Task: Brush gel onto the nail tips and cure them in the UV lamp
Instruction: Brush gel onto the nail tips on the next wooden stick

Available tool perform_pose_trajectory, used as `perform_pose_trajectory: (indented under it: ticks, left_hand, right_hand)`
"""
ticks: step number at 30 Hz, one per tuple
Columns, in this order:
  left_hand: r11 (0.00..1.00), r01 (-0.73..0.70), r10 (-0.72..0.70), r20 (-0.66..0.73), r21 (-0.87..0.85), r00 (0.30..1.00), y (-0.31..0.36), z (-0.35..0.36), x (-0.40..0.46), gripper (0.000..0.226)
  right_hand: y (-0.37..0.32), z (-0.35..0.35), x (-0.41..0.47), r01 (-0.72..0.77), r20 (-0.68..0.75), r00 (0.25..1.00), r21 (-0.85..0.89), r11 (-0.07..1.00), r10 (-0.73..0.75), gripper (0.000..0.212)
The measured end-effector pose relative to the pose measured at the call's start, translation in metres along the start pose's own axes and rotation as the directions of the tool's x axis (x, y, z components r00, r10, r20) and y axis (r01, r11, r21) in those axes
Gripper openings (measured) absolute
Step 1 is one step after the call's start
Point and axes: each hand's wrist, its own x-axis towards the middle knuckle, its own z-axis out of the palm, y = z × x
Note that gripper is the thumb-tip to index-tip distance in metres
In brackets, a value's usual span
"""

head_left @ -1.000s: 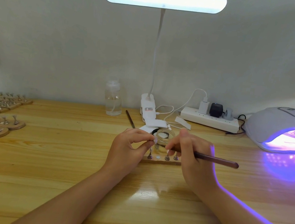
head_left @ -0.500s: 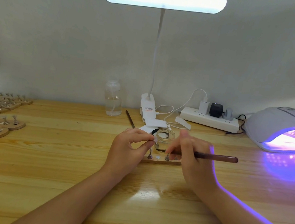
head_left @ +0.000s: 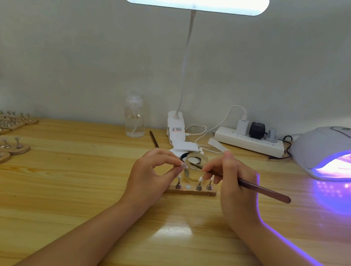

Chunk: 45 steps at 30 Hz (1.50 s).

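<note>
Holding position over the table (head_left: 71, 219): right hand (head_left: 233, 188), grip pinched on the brush (head_left: 252, 186); long axis running from the handle end at lower right up and left to the bristle end, which sits at the mouth of the glass gel jar (head_left: 195, 167). Left hand (head_left: 154, 172), grip pinched narrow on one nail tip (head_left: 183, 166), just left of the jar and nearly touching it. Coming stroke, by judgement: a short carry leftward from jar to tip. Wooden holder strip (head_left: 192, 190), with standing tips, lies just nearer than the jar. UV lamp (head_left: 333, 152), lit violet, stands well apart to the right, nearer the right hand.
</note>
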Motion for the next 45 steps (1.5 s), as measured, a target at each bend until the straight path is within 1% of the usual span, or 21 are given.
perform_pose_trajectory:
  ticks: [3,6,11,13,16,19,21,24,26,28,29,30,32,33,34,37,39,41,42,45]
  left_hand:
    - [1.000,-0.001,0.001,-0.005,-0.022,1.000,-0.0005,-0.0002,0.0001,0.026]
    - [0.999,0.015,-0.015,0.009,-0.032,1.000,-0.0012,-0.0002,-0.0002,0.024]
    - [1.000,0.016,-0.015,0.009,-0.022,1.000,-0.0028,-0.0001,0.0007,0.025]
    - [1.000,0.019,-0.019,0.009,-0.022,1.000,-0.0035,-0.0001,0.0008,0.026]
    - [0.999,0.027,-0.027,0.010,-0.028,1.000,-0.0035,0.0000,0.0006,0.025]
    - [1.000,0.021,-0.021,0.016,-0.019,1.000,-0.0034,-0.0002,0.0009,0.024]
    - [0.999,0.026,-0.026,0.015,-0.021,1.000,-0.0033,-0.0002,0.0011,0.025]
    - [0.999,0.036,-0.036,0.010,-0.024,0.999,-0.0026,0.0000,0.0010,0.029]
    - [0.999,0.037,-0.037,0.011,-0.015,0.999,-0.0026,0.0003,0.0013,0.028]
    - [0.999,0.035,-0.035,0.013,-0.008,0.999,-0.0027,0.0002,0.0015,0.026]
    - [0.999,0.035,-0.035,0.015,-0.008,0.999,-0.0027,-0.0001,0.0013,0.026]
    - [0.999,0.035,-0.034,0.017,-0.007,0.999,-0.0026,-0.0003,0.0010,0.026]
    - [0.999,0.032,-0.032,0.016,-0.004,0.999,-0.0022,-0.0006,0.0006,0.028]
    - [0.999,0.033,-0.033,0.013,-0.001,0.999,-0.0019,-0.0006,0.0006,0.029]
    - [0.999,0.035,-0.035,0.010,0.000,0.999,-0.0016,-0.0004,0.0009,0.029]
    - [0.999,0.043,-0.043,0.007,-0.004,0.999,-0.0019,-0.0002,0.0012,0.031]
    - [0.999,0.051,-0.051,0.011,-0.010,0.999,-0.0018,-0.0001,0.0007,0.031]
    - [0.997,0.068,-0.068,0.007,-0.027,0.998,-0.0017,-0.0001,0.0004,0.031]
    - [0.997,0.072,-0.072,0.006,-0.030,0.997,-0.0017,-0.0001,0.0004,0.031]
    - [0.998,0.065,-0.065,0.010,-0.027,0.998,-0.0019,0.0000,0.0006,0.031]
  right_hand:
    - [0.0009,-0.0004,-0.0009,0.011,-0.008,1.000,-0.017,1.000,-0.012,0.043]
    - [0.0002,0.0002,-0.0025,0.039,0.021,0.999,-0.066,0.997,-0.038,0.041]
    - [-0.0018,0.0016,-0.0034,0.162,0.120,0.983,-0.214,0.963,-0.139,0.044]
    - [-0.0013,0.0023,-0.0045,0.175,0.141,0.979,-0.200,0.964,-0.149,0.048]
    - [-0.0012,0.0016,-0.0050,0.168,0.126,0.981,-0.166,0.972,-0.148,0.050]
    - [-0.0022,0.0017,-0.0027,0.193,0.117,0.979,-0.235,0.953,-0.169,0.046]
    - [-0.0012,0.0021,-0.0026,0.169,0.126,0.982,-0.262,0.950,-0.140,0.048]
    - [-0.0006,-0.0002,-0.0052,0.111,0.111,0.990,-0.191,0.975,-0.091,0.054]
    - [-0.0021,-0.0008,-0.0048,0.138,0.098,0.988,-0.185,0.973,-0.121,0.052]
    - [-0.0037,0.0003,-0.0027,0.188,0.102,0.981,-0.246,0.951,-0.167,0.048]
    - [-0.0037,0.0011,-0.0021,0.191,0.113,0.980,-0.266,0.945,-0.166,0.047]
    - [-0.0031,0.0017,-0.0023,0.173,0.122,0.982,-0.267,0.948,-0.145,0.048]
    - [-0.0024,0.0019,-0.0037,0.106,0.115,0.990,-0.215,0.971,-0.082,0.052]
    - [-0.0021,0.0020,-0.0040,0.099,0.102,0.992,-0.187,0.977,-0.081,0.053]
    - [-0.0018,0.0019,-0.0040,0.117,0.090,0.991,-0.180,0.977,-0.102,0.052]
    - [-0.0023,0.0027,-0.0023,0.159,0.103,0.985,-0.248,0.956,-0.137,0.045]
    - [-0.0005,0.0024,-0.0029,0.124,0.121,0.988,-0.237,0.963,-0.098,0.046]
    - [-0.0005,0.0020,-0.0044,0.058,0.100,0.994,-0.170,0.984,-0.041,0.049]
    - [-0.0009,0.0021,-0.0042,0.055,0.083,0.996,-0.154,0.987,-0.043,0.047]
    - [-0.0031,0.0027,-0.0021,0.087,0.090,0.994,-0.221,0.971,-0.068,0.037]
